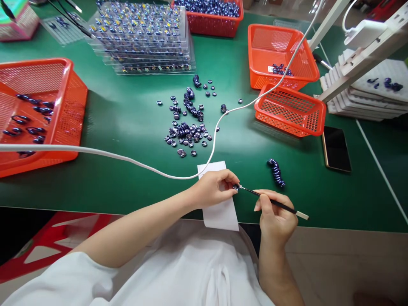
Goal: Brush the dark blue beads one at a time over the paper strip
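Observation:
My left hand (pixel 219 187) pinches a small dark shiny bead-like piece (pixel 236 187) between thumb and fingertips, over a white paper slip (pixel 219 214) at the table edge. In my right hand (pixel 277 214) is a thin black brush (pixel 282 206) with a pale end, held like a pen. Its tip touches or nearly touches the small piece. Beyond my hands lies a loose pile of similar dark blue pieces (pixel 188 134). A curved row of joined-looking pieces (pixel 276 173) rests to the right, above my right hand.
A white cable (pixel 143 168) crosses the green table and the paper. Red baskets stand left (pixel 68 114), right (pixel 255 55) and at the back (pixel 213 26). Stacked clear trays (pixel 143 51) hold many pieces. A phone (pixel 336 148) and foam sheets (pixel 353 104) lie at right.

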Demonstrator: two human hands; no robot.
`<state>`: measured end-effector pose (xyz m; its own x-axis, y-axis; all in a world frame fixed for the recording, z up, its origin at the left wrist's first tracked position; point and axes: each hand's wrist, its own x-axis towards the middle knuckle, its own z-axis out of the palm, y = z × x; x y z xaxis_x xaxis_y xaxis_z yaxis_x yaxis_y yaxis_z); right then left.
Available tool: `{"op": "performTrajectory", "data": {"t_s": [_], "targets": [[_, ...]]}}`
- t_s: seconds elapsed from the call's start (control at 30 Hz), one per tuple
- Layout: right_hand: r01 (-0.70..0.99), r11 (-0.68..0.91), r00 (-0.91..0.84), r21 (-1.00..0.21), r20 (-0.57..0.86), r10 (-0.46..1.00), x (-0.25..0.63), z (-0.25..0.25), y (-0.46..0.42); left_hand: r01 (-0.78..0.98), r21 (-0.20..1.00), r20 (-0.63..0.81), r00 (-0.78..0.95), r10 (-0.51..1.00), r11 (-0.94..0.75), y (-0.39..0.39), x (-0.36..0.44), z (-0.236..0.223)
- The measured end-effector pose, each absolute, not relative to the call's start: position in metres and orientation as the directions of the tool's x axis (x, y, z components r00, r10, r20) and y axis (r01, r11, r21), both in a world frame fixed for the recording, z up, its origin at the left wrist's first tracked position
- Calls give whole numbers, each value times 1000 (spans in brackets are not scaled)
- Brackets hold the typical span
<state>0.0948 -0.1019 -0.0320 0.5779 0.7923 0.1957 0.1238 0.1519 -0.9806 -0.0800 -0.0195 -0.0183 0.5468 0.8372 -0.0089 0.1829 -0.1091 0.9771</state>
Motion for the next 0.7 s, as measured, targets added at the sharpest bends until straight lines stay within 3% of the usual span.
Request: {"op": "performTrajectory", "data": {"t_s": [0.17,0.4,0.6,0.7], "targets": [[-12,206,545,-979,166,822,102,-31,-101,183,982,-65,555,829,-45,-19,-81,-19],[-211,242,364,-947,154,919,94,-26,-100,218,966,-28,617,787,-137,-19,-82,-18],[-228,166,320,-959,87,943,84,-25,-98,27,1000,-21,590,807,6,-20,-81,-27],[-241,181,344,-953,91,934,83,-25,-96,12,1000,-3,598,801,-5,-20,-81,-29]]}}
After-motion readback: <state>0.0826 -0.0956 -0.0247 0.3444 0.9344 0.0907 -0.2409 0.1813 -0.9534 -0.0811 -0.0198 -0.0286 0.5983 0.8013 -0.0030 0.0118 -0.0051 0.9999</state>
